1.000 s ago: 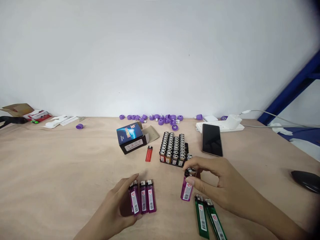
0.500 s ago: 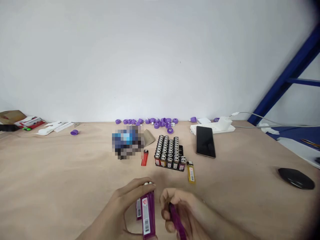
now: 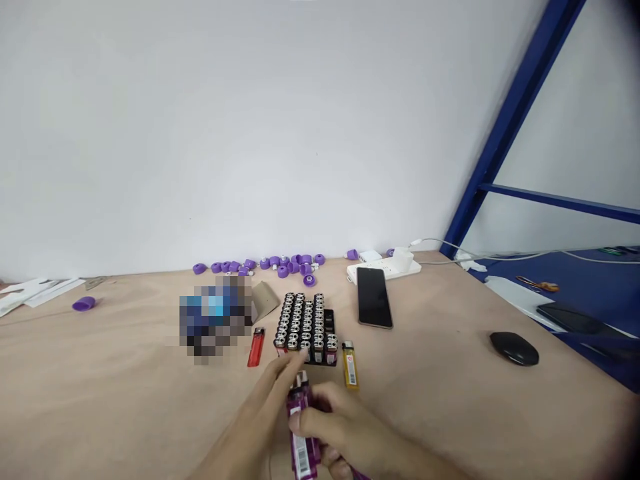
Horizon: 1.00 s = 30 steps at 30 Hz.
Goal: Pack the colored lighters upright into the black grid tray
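Observation:
My left hand [image 3: 270,400] is closed about the upper part of some purple lighters [image 3: 303,453], its fingers reaching over their metal tops. From the right, my right hand [image 3: 345,427] grips the same lighters, the thumb lying across the front label. Low in my right palm, the end of another purple lighter [image 3: 359,475] shows. Just beyond my hands stands a black tray [image 3: 329,320] with rows of upright lighters [image 3: 295,327]; its back right slots hold none. A red lighter [image 3: 256,348] lies left of the tray, a yellow lighter [image 3: 351,367] right of it.
Purple caps [image 3: 283,271] are scattered along the wall. A blurred blue item [image 3: 215,313] sits beside a piece of cardboard [image 3: 265,300]. On the right are a phone [image 3: 375,298] leaning on a white power strip [image 3: 390,270], a black mouse [image 3: 514,348] and a blue metal frame [image 3: 505,127].
My right hand has moved left onto the purple lighters held by my left hand, its thumb now over their label. The view has turned to the right.

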Each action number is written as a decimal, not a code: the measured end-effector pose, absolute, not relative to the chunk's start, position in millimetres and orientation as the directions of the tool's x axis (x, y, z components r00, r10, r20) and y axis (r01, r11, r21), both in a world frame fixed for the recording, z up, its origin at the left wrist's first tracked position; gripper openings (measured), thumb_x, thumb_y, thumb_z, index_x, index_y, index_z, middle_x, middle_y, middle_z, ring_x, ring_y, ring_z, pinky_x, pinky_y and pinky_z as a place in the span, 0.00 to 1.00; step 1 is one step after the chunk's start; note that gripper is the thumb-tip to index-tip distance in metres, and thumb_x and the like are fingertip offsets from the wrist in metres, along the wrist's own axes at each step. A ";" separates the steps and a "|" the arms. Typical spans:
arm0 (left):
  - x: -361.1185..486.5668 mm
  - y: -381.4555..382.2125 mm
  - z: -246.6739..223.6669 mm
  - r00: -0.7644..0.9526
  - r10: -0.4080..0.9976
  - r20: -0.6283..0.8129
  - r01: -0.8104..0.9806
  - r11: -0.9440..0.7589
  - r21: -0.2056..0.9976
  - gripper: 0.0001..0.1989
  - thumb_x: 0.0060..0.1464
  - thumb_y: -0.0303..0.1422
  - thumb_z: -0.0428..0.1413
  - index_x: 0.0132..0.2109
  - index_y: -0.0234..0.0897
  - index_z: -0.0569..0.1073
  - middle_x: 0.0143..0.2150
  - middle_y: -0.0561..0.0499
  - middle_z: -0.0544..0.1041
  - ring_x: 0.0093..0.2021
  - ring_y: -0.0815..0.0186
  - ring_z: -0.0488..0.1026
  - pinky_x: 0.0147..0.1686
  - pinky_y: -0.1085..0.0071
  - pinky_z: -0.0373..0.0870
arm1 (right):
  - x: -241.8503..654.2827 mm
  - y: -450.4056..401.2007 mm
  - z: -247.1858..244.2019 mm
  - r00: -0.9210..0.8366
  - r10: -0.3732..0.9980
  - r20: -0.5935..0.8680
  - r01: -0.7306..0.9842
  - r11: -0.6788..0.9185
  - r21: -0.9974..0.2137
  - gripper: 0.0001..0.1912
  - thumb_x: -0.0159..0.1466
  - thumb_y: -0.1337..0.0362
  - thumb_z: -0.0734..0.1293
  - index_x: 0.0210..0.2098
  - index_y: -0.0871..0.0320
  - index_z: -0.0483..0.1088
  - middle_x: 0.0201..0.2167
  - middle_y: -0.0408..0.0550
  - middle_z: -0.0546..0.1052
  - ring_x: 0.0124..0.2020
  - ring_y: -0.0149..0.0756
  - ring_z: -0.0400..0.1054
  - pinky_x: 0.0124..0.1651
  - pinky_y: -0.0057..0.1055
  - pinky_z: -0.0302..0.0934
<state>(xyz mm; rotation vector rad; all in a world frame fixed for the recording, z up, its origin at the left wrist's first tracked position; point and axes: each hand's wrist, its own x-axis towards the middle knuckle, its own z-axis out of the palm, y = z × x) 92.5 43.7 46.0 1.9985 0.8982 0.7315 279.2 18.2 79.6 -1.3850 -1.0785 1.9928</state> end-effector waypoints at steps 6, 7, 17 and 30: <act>129.3 22.7 41.6 0.431 0.866 -0.252 -0.183 0.357 0.916 0.35 0.55 0.61 0.48 0.58 0.42 0.70 0.52 0.42 0.77 0.55 0.48 0.74 0.53 0.52 0.71 | 285.9 16.0 101.9 -0.288 0.953 -0.095 0.369 0.019 -0.929 0.06 0.58 0.63 0.67 0.36 0.54 0.71 0.34 0.43 0.75 0.36 0.37 0.69 0.35 0.30 0.61; 136.0 18.6 43.8 0.456 0.830 -0.321 -0.250 0.466 0.849 0.33 0.55 0.60 0.49 0.55 0.41 0.72 0.49 0.43 0.79 0.53 0.49 0.75 0.50 0.53 0.72 | 287.1 14.3 105.9 -0.293 0.953 -0.078 0.414 0.053 -0.909 0.05 0.57 0.64 0.67 0.35 0.52 0.71 0.34 0.43 0.75 0.36 0.39 0.70 0.35 0.31 0.61; 161.5 24.6 61.9 0.422 0.716 -0.556 -0.280 0.686 0.672 0.19 0.39 0.43 0.69 0.27 0.36 0.69 0.19 0.58 0.68 0.16 0.73 0.63 0.17 0.77 0.59 | 322.4 37.2 133.8 -0.283 0.947 -0.154 0.062 -0.142 -0.988 0.17 0.58 0.64 0.61 0.48 0.55 0.62 0.24 0.38 0.67 0.25 0.31 0.59 0.29 0.27 0.53; 175.4 19.3 58.7 0.250 0.933 -0.257 -0.094 0.288 0.953 0.23 0.33 0.41 0.72 0.26 0.37 0.66 0.19 0.60 0.66 0.21 0.73 0.61 0.24 0.75 0.60 | 295.9 29.1 106.9 -0.017 0.922 -0.388 -0.560 -0.330 -0.760 0.22 0.45 0.67 0.64 0.41 0.54 0.67 0.37 0.44 0.74 0.32 0.32 0.65 0.31 0.25 0.59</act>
